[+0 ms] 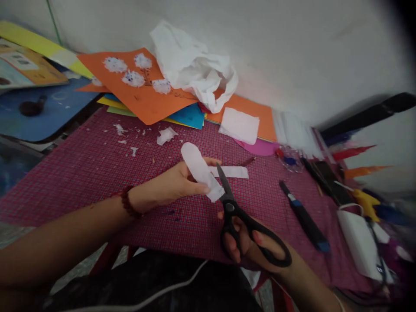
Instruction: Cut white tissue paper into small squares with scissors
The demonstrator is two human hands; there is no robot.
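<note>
Head view: left fingers (197, 188) pinch white paper (195, 160), partly hidden behind it; right fingers (232, 245) grip scissors (230, 208).

crumpled white bag (185, 58) by the wall (292, 56), orange sheet (149, 108) with white blossoms (134, 79), blue-and-black cutter (307, 221), white face mask (357, 242)

No text legible. At upper left of frame, a white panel (19, 61) is set on a yellow-orange book (48, 77); dark print is seen on it, too small to be read. At lower right, a small dark mark (379, 269) is borne by a white item (355, 242); blurred, cannot be read.
</note>
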